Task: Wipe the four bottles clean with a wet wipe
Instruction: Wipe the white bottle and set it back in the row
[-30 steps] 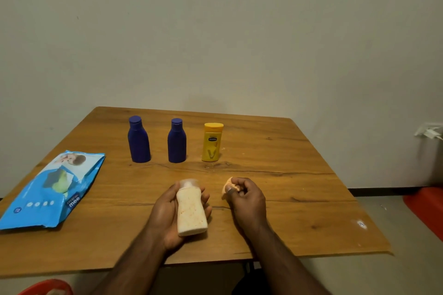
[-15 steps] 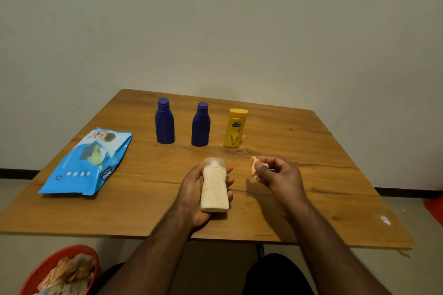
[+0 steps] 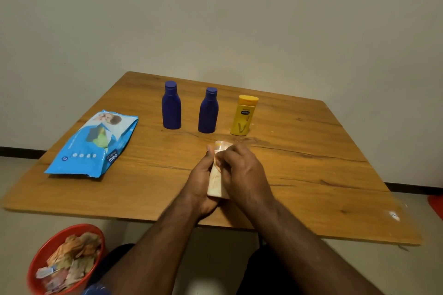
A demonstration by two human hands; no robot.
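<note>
A cream bottle (image 3: 215, 183) with orange smears lies in my left hand (image 3: 201, 178), just above the wooden table (image 3: 311, 175). My right hand (image 3: 242, 170) covers the bottle's right side and pinches a small stained wet wipe (image 3: 217, 162) against it. Most of the wipe is hidden under my fingers. At the back stand two dark blue bottles (image 3: 171, 105) (image 3: 208, 110) and a yellow bottle (image 3: 243, 115) in a row, upright and untouched.
A blue wet-wipe pack (image 3: 94, 145) lies on the table's left side. A red bin (image 3: 39, 261) with several used wipes sits on the floor at the lower left. A plain wall stands behind the table.
My right hand moved left with the wipe and now presses it onto the cream bottle. The camera view shifted, so the table and bottles appear further right and lower.
</note>
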